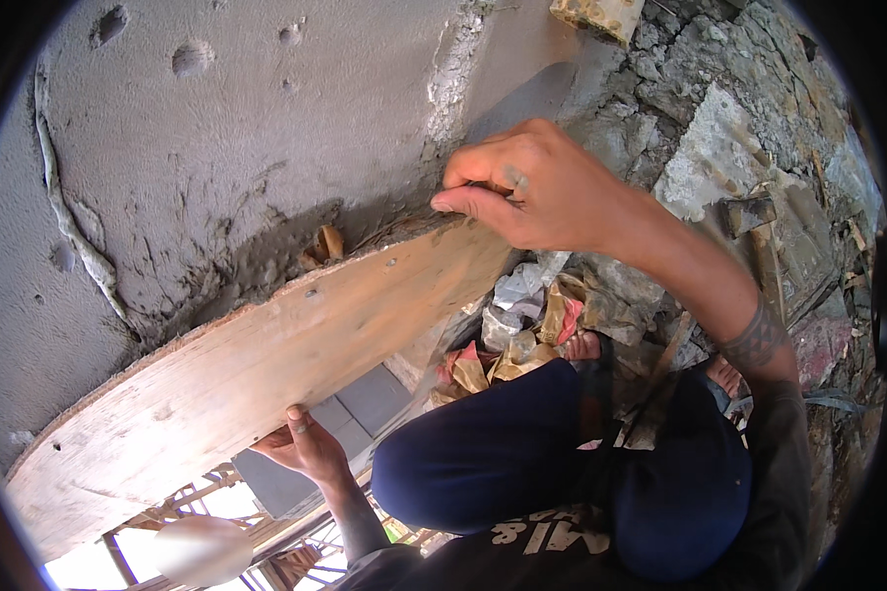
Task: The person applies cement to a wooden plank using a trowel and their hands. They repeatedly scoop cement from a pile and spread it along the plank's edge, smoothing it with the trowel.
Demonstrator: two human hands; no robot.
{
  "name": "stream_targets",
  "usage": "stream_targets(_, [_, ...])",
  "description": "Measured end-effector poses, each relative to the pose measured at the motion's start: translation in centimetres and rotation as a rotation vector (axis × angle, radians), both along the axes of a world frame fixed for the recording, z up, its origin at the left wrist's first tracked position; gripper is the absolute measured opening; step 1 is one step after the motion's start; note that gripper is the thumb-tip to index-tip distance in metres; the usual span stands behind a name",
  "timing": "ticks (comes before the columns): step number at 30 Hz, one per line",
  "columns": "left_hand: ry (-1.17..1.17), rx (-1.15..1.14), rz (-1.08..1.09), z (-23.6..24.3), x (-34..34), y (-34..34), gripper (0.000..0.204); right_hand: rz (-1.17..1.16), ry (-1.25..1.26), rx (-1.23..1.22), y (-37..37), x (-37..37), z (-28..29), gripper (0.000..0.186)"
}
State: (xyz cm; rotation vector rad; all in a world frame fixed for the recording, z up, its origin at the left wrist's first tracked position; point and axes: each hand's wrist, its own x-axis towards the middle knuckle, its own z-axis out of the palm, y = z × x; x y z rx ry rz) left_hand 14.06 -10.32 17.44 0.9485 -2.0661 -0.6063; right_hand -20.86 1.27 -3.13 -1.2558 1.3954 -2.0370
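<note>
As a person crouches amid building rubble (700, 163), a long wooden board (217, 374) lies with its rough upper edge along a grey plastered surface (296, 128), seen here in the single view, from the head. The left hand (310, 448) grips the board's lower edge, thumb on the pale face, the fingers partly hidden behind it. The right hand (537, 187) is curled at the board's far right end, thumb and fingertips drawn close together just at the upper edge; from where I stand, I cannot tell whether anything is pinched between them. A dark, wet-looking band of mortar (256, 246) runs along the seam, with a yellow-brown scrap (333, 241) lodged in it. Crumpled paper (517, 360) litters the ground near the dark blue trousers (473, 443), and grey slabs (370, 394) show below the board.

The step in hand looks to be working the seam while the board is held in place. The next move, I judge, calls for a steady left grip and light, careful fingers on the right, so the edge does not slip from the plaster.
</note>
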Motion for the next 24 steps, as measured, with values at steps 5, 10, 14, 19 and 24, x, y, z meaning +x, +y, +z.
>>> stream_targets(5, [0.032,0.061,0.011,0.2,0.5,0.4,0.085,-0.068,-0.077,0.011,-1.6,2.4,-0.2,0.024])
stream_targets(10, [-0.034,0.002,0.021,-0.2,0.8,0.7,0.079,-0.148,-0.043,-0.036,-1.9,3.2,-0.3,0.018])
stream_targets(14, [-0.056,0.035,0.061,-0.1,1.6,0.6,0.081,-0.187,-0.004,-0.101,-2.3,3.1,-0.6,0.015])
stream_targets(19, [0.039,0.038,-0.001,-0.4,0.8,0.5,0.062,-0.092,0.047,-0.038,-2.1,2.5,-0.5,0.02])
stream_targets(24, [-0.055,0.021,0.068,0.3,0.5,0.5,0.067,-0.206,0.065,0.001,0.8,-1.0,-2.0,0.025])
